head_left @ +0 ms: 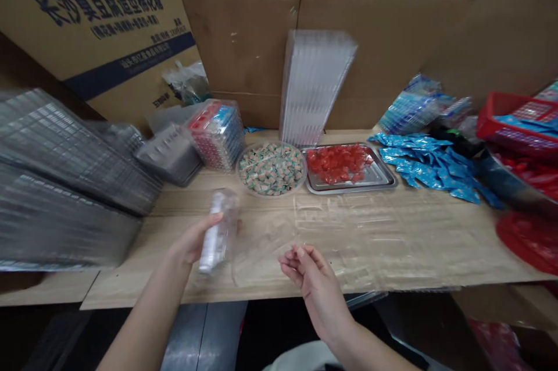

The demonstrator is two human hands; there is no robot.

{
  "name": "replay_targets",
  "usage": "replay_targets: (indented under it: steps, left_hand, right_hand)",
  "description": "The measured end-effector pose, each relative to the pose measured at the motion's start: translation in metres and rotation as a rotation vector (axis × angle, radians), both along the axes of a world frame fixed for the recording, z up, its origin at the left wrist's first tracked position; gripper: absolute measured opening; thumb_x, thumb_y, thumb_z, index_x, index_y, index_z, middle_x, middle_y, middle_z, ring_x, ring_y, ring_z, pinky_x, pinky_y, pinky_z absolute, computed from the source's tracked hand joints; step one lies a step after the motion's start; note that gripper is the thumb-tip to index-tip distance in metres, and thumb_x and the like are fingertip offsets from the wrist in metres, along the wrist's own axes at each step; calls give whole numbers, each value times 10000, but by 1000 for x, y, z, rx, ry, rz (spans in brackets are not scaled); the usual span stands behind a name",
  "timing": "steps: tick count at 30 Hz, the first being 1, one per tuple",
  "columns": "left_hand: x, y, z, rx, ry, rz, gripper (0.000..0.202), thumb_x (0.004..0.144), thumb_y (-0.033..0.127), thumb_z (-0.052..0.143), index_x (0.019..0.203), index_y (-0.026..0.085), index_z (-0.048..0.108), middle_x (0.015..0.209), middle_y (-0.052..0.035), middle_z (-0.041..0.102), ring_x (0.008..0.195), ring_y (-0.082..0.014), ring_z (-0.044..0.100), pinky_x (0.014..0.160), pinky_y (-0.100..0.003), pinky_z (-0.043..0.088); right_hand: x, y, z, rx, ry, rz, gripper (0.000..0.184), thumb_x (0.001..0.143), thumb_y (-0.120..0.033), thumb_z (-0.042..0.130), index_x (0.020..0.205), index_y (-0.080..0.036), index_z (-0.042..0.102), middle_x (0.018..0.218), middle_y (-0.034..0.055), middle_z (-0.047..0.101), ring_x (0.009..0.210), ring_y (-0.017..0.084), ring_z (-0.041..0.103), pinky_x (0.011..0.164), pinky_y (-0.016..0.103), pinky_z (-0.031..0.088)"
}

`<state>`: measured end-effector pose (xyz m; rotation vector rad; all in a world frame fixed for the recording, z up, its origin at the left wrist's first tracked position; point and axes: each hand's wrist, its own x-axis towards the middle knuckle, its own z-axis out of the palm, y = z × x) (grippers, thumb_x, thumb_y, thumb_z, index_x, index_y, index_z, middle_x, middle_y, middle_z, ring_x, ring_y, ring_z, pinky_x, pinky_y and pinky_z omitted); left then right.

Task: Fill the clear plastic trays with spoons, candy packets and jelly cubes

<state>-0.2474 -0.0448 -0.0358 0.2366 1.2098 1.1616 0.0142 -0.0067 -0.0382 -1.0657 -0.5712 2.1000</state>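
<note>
My left hand (201,238) is wrapped round a stack of clear plastic trays (219,231), tilted on edge above the left part of the tabletop. To the right, my right hand (308,269) has its thumb and fingers pinched together. Its fingertips are beside the corner of a single clear plastic tray (264,246); whether they grip it I cannot make out. More clear plastic trays (375,231) lie side by side on the tabletop to the right, hard to see against the wood colour. Motion blurs the held stack.
Behind stand a round tub of small wrapped pieces (272,168), a metal tray (379,176) with red packets (340,163), and blue sachets (431,161). A tall stack of clear trays (316,86) leans at the back. Larger stacks (65,202) flank the left; a red basket (501,118) stands right.
</note>
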Motion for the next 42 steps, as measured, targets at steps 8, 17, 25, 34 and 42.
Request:
replay_targets:
  steps: [8,17,25,34,42]
  left_hand:
    - [-47,32,0,80,-7,-38,478,656,470,648,1028,170,665,957,-122,714,956,-311,644,828,-402,496]
    - [-21,71,0,98,-15,-26,399,754,416,576,1038,145,645,936,-124,715,874,-278,673,776,-384,514]
    - [-32,61,-4,203,-31,35,413,740,386,608,1062,128,622,993,-134,702,885,-267,670,793,-377,513]
    - [-51,76,-9,387,-134,296,466,749,504,543,1027,138,622,896,-125,717,897,-289,668,847,-451,505]
    - [-58,87,-10,444,-111,315,444,738,497,571,1054,186,602,924,-75,719,893,-241,669,828,-394,523]
  right_hand:
    - [8,-16,-2,-240,-29,57,470,719,-321,717,1101,-199,472,1048,56,661,1022,204,628,967,334,450]
    - [18,-18,18,-322,-76,168,1051,540,-311,800,1366,-33,210,1193,215,580,1053,277,610,963,352,464]
    - [22,11,30,-155,-178,336,605,687,-263,705,1213,-100,454,1163,159,597,996,228,626,927,354,477]
    - [-63,92,15,-253,-51,157,119,711,-43,475,659,-139,523,777,101,642,767,153,652,839,279,507]
    - [-94,111,-8,-200,-48,73,133,672,-51,492,643,-178,517,695,26,593,710,111,602,819,258,497]
